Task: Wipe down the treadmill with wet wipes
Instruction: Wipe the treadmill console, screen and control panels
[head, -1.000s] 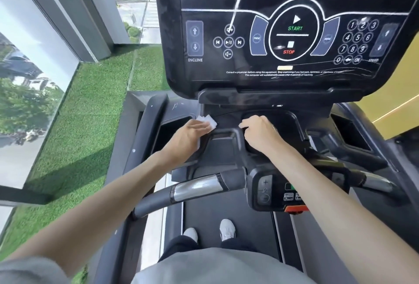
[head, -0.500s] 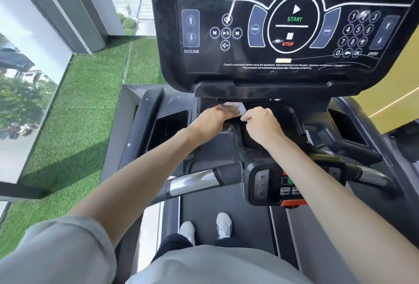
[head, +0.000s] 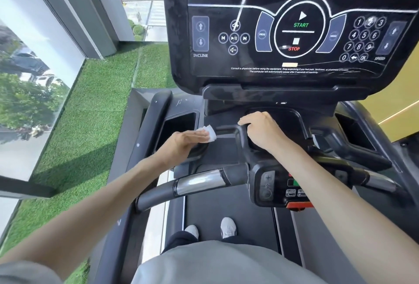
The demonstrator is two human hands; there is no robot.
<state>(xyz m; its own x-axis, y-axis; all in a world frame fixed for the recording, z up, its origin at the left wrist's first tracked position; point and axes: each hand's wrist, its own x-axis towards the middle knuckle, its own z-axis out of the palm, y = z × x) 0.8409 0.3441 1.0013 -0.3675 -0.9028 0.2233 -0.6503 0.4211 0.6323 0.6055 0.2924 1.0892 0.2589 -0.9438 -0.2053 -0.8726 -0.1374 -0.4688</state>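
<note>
I stand on a black treadmill whose console panel (head: 292, 34) fills the top of the view. My left hand (head: 183, 145) presses a small white wet wipe (head: 207, 133) flat on the dark tray surface beside the left cup holder (head: 176, 127). The wipe sticks out past my fingertips. My right hand (head: 263, 130) is curled over the top of the black centre handle loop (head: 242, 145), holding it.
A chrome and black handlebar (head: 197, 182) crosses in front of me, with a control pod (head: 278, 187) at its middle. A second cup holder (head: 353, 133) sits at the right. Green artificial turf (head: 90, 111) and glass windows lie to the left. My shoes (head: 227, 227) stand on the belt.
My left hand slid the wipe right toward the centre handle half a second ago, then back left to beside the left cup holder. My right hand stayed on the handle loop.
</note>
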